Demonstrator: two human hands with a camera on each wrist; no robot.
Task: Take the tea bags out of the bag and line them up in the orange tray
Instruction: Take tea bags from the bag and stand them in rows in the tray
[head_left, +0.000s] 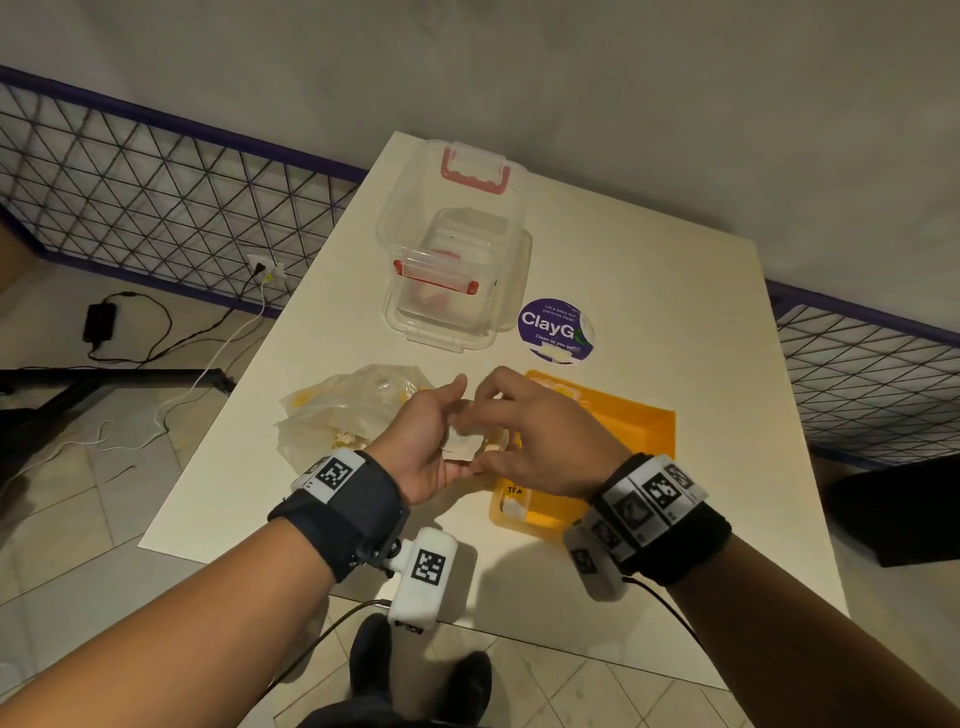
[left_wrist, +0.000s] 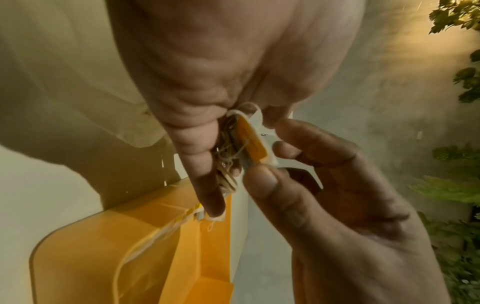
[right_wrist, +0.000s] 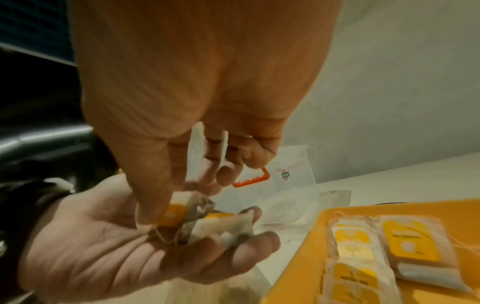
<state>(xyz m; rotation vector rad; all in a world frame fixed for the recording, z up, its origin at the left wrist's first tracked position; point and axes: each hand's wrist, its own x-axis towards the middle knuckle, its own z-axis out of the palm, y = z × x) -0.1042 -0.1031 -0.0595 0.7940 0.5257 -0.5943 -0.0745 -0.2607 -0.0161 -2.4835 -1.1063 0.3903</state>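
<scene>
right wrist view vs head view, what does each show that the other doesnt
Only the right wrist view shows tea bags already lying side by side in the orange tray. Only the head view shows the crumpled plastic bag, the round purple sticker and the whole table. Both show the left hand cupping a clump of tea bags while the right hand pinches one.

An office pantry or break area, by the look of it: a round purple sticker (head_left: 556, 329) on the white tabletop (head_left: 675, 332) asks people to keep pantries clean, beside tiled floor (head_left: 104, 499), plain wall, purple wire-mesh fencing (head_left: 156, 187) and a wall socket (head_left: 266, 269).
</scene>
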